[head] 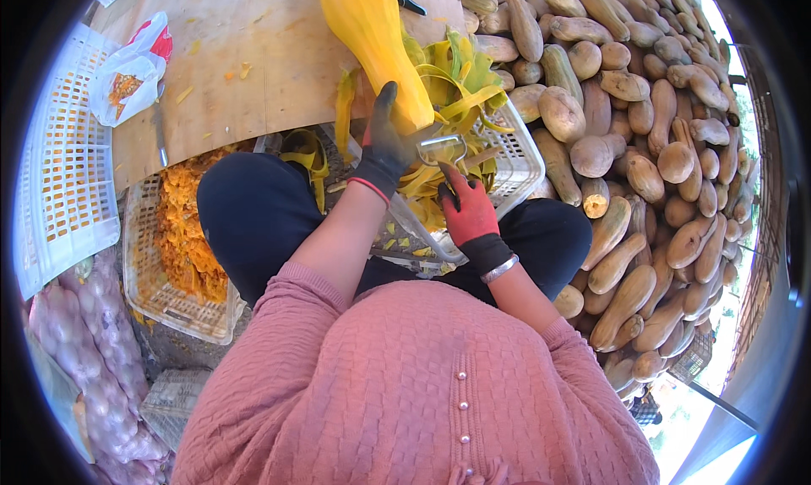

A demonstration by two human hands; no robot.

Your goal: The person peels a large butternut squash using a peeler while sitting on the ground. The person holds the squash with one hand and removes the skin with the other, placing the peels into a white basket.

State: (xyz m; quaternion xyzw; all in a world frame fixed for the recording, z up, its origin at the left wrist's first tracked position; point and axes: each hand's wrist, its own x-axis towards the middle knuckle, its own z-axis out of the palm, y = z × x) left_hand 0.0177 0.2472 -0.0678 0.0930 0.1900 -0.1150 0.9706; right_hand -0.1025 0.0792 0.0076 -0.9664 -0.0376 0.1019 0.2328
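In its red and black glove, my left hand (385,144) grips the lower end of a peeled yellow squash (374,38), which slants up and away over the edge of the board. My right hand (467,211), also gloved and wearing a silver bracelet at the wrist, holds a metal peeler (441,141) just right of the squash's near end. Long green and yellow peel strips (466,73) lie heaped beyond and beneath the peeler, in and over a white plastic crate (523,152). The right hand's fingers partly hide the peeler's handle.
A wooden board (253,60) bears a knife (160,130), a plastic bag (136,73) with seeds and a dark-handled tool (410,2). At left are a crate of orange pulp (184,238), a white basket (60,149) and net sacks (95,358). Unpeeled squashes (595,149) are piled at right.
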